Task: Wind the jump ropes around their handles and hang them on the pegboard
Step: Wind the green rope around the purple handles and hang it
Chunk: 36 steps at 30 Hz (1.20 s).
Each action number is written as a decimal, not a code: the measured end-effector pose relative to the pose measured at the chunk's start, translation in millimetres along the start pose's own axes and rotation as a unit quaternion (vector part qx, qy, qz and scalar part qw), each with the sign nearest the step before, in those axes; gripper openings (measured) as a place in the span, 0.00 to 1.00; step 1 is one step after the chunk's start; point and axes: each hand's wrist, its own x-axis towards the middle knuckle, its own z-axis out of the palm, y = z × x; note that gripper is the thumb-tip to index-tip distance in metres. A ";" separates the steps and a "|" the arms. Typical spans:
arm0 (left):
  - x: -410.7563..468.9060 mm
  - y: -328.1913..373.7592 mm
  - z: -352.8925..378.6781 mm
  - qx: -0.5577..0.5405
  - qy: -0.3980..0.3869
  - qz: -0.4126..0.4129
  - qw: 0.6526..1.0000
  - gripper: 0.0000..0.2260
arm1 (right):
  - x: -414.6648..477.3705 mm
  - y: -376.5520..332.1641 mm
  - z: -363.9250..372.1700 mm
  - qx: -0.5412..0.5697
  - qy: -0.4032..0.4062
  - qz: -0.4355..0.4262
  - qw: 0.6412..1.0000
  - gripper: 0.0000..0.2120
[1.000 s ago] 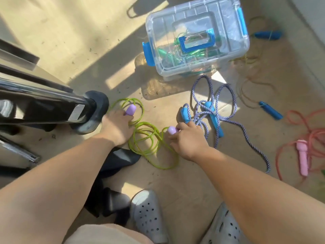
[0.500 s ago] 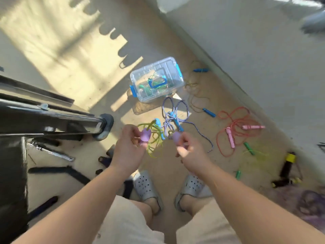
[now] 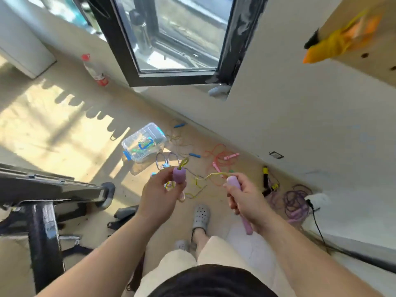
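Aloft, handles (image 3: 179,175) within both grips (image 3: 159,194) (rope (image 3: 214,174) seemingly slack).

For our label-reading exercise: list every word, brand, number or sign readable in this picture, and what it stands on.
None can be read.
Bottle by the wall: red label, too blurred to read.
Clear box: no lettering shows.
Left handle in the left hand, right handle in the right hand: plain purple, no print shows.
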 end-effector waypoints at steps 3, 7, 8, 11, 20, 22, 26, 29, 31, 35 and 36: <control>-25.7 24.7 12.5 -0.048 -0.044 -0.003 0.998 0.10 | -58.5 13.5 -21.8 0.040 0.049 -0.003 0.998 0.03; -66.5 59.9 39.0 -0.140 -0.099 -0.011 0.985 0.12 | -121.9 37.9 -56.6 0.053 0.097 -0.006 0.994 0.04; -77.9 69.4 48.3 -0.140 -0.119 -0.008 0.983 0.11 | -134.5 43.2 -67.0 0.062 0.112 -0.006 0.992 0.04; -115.8 98.0 77.0 -0.123 -0.184 -0.014 0.975 0.08 | -168.0 61.4 -99.8 0.144 0.167 -0.017 0.975 0.07; -231.5 141.5 206.3 -0.050 -0.257 -0.015 0.965 0.10 | -259.3 126.0 -230.3 0.234 0.275 -0.038 0.932 0.18; -257.2 152.8 245.5 -0.050 -0.272 -0.014 0.961 0.11 | -275.2 140.9 -265.0 0.267 0.246 -0.043 0.931 0.13; -302.9 178.4 319.3 -0.021 -0.302 -0.005 0.953 0.15 | -301.7 160.5 -321.3 0.257 0.178 -0.089 0.946 0.14; -324.5 198.6 354.8 0.002 -0.310 -0.006 0.951 0.15 | -310.9 170.3 -350.3 0.214 0.151 -0.110 0.959 0.15; -334.4 209.2 369.2 -0.007 -0.339 -0.012 0.941 0.14 | -316.4 173.7 -362.8 0.208 0.139 -0.125 0.960 0.14; -348.6 217.8 389.0 0.074 -0.360 0.026 0.930 0.25 | -328.5 176.5 -382.9 0.197 0.137 -0.149 0.959 0.16; -350.7 218.9 392.5 0.117 -0.353 0.054 0.927 0.27 | -330.5 178.1 -388.3 0.177 0.143 -0.152 0.962 0.17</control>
